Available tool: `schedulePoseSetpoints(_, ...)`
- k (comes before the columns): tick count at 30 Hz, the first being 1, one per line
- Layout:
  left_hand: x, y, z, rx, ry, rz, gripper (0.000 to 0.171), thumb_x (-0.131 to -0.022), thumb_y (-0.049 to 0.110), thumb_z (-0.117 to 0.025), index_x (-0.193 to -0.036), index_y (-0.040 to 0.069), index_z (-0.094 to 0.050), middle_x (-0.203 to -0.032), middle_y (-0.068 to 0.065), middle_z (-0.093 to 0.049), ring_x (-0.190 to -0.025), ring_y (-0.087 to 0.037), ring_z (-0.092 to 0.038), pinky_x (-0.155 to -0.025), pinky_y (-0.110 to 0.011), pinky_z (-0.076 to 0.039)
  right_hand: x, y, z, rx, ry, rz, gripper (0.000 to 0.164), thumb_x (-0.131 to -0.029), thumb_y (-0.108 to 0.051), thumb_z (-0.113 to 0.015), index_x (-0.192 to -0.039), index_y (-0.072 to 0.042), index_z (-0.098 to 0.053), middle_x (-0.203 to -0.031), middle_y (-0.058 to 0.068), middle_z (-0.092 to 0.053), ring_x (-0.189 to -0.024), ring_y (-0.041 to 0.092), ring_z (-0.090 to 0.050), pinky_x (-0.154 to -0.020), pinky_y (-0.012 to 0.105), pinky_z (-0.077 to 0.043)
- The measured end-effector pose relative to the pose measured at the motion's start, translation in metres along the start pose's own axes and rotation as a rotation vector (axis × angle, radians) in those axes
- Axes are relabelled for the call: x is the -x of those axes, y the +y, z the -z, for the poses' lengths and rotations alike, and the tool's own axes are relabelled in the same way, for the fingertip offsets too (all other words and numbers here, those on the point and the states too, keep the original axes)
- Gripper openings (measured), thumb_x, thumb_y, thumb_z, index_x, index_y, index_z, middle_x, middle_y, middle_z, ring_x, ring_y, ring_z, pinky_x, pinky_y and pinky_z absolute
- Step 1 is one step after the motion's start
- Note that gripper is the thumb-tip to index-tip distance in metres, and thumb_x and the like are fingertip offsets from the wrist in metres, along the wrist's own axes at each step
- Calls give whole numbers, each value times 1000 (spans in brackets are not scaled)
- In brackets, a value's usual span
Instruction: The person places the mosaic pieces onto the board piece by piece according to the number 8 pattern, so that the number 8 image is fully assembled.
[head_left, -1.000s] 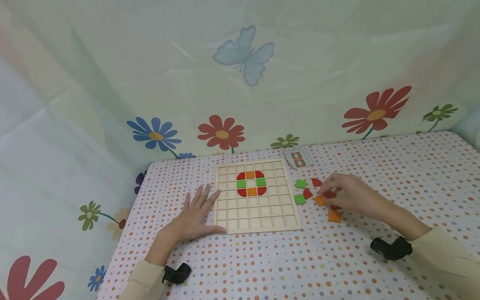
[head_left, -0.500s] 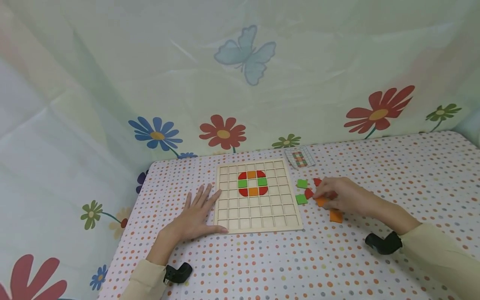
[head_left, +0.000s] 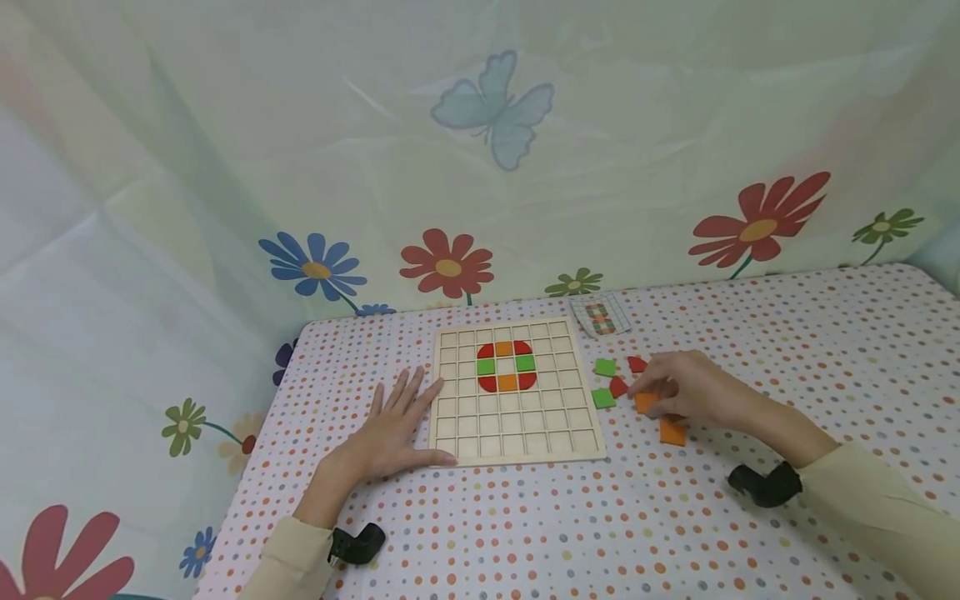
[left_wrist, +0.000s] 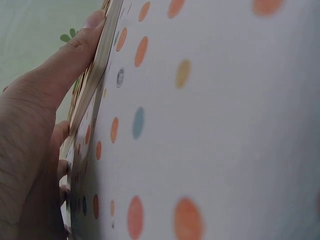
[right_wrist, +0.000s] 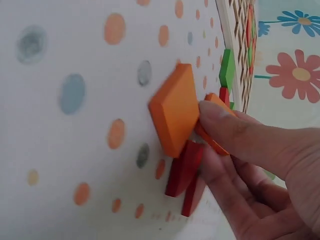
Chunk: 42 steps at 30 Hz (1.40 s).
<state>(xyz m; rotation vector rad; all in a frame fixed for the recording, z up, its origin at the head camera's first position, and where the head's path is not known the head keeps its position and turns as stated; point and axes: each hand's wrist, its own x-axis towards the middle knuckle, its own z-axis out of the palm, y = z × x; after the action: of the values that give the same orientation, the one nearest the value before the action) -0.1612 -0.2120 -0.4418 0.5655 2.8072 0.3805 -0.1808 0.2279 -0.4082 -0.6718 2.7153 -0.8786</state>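
My left hand [head_left: 390,437] lies with spread fingers at the left edge of a wooden grid board [head_left: 517,425]. Its thumb [left_wrist: 75,52] rests on the board's near left corner. Red, orange and green pieces form a ring [head_left: 507,382] in the board's cells. Right of the board, my right hand [head_left: 690,387] pinches an orange square tile [head_left: 646,403] between thumb and fingers, low over the cloth. Another orange square tile [right_wrist: 175,110] lies just beside the thumb. Under the fingers are red pieces [right_wrist: 185,170], hidden by the hand in the head view.
Two green square tiles [head_left: 603,398] and two red pieces [head_left: 618,387] lie between the board and my right hand. A printed pattern card [head_left: 600,316] sits behind the board's far right corner. A flowered curtain [head_left: 637,125] hangs along the table's back edge.
My right hand has shifted slightly left over the pieces, its thumb and fingers coming in around the orange tile. The left hand stays on the board's edge.
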Motion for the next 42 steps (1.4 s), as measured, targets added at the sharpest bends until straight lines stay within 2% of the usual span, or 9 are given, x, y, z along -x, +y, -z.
schedulePoseSetpoints(4,-1,0,1,1,3,-1,115,-84,75,-71,-170,20,-17,-176,-12,-1,-161,-37,5,-126,-65,3,3,2,-3,-11,53,8,27,-77,7,-88,-101,-3,-82,-91,-1,-66,-75,13,-61,-61,24,-55)
schedulePoseSetpoints(10,-3,1,1,9,-6,4,116,-83,75,-71,-170,21,-17,-176,-12,-1,-161,-37,5,-126,-64,5,9,6,-11,-29,202,55,32,-75,5,-90,-104,-5,-82,-94,-3,-70,-81,12,-62,-72,26,-61)
schedulePoseSetpoints(17,-2,0,-1,2,1,1,116,-82,75,-72,-170,20,-18,-176,-13,-2,-161,-38,5,-125,-66,4,-2,-16,-19,-89,308,124,34,-75,1,-92,-107,-2,-80,-97,2,-72,-86,16,-68,-72,25,-61)
schedulePoseSetpoints(20,-1,-1,-1,8,4,4,116,-82,75,-72,-170,20,-18,-176,-12,-2,-161,-38,5,-125,-66,5,-14,-31,-23,-116,303,154,33,-76,2,-91,-108,-1,-80,-96,2,-71,-84,16,-66,-73,27,-61)
schedulePoseSetpoints(26,0,-4,-3,11,5,4,115,-83,75,-72,-170,21,-18,-176,-11,-2,-161,-37,5,-126,-65,4,-45,-59,-40,-170,236,219,29,-80,2,-88,-108,-1,-81,-94,2,-70,-86,19,-66,-77,31,-63)
schedulePoseSetpoints(33,1,-2,0,18,-3,2,115,-83,75,-71,-170,22,-17,-176,-11,0,-161,-38,6,-126,-65,5,-78,-78,-67,-263,172,259,29,-83,4,-85,-111,2,-78,-95,5,-72,-87,19,-67,-78,28,-62)
schedulePoseSetpoints(42,0,-2,-1,6,11,-3,114,-84,73,-72,-170,21,-18,-176,-13,-1,-161,-39,4,-125,-66,4,-91,-83,-82,-258,122,290,21,-84,1,-86,-103,-1,-80,-96,3,-72,-84,13,-65,-74,23,-58)
